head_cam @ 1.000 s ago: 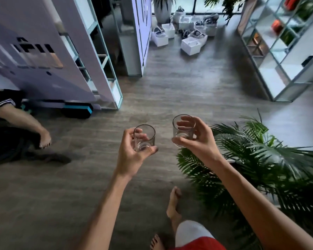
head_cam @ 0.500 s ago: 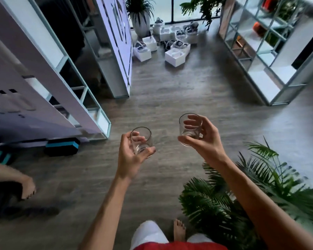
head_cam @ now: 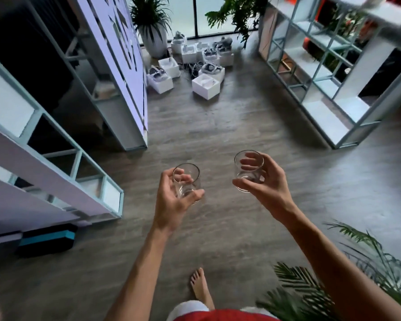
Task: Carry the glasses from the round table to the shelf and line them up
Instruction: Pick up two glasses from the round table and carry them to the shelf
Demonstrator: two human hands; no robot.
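We count two clear glass tumblers: one (head_cam: 186, 181) in the left hand (head_cam: 171, 205), one (head_cam: 248, 171) in the right hand (head_cam: 267, 188). We count one bare foot (head_cam: 200, 289) on the wood floor, three potted plants (head_cam: 152, 22) (head_cam: 237, 15) (head_cam: 329, 281), and one black-and-teal block (head_cam: 46, 242). White boxes (head_cam: 205, 85) are clustered beyond; their exact number cannot be resolved.

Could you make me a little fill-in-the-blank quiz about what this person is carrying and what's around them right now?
1. Each hand, left hand and right hand, holds one clear ____.
2. Both glasses, left glass and right glass, look ____ inside.
3. The white boxes sit on the ____.
4. The person's foot is ____, without a shoe.

Missing words: glass; empty; floor; bare
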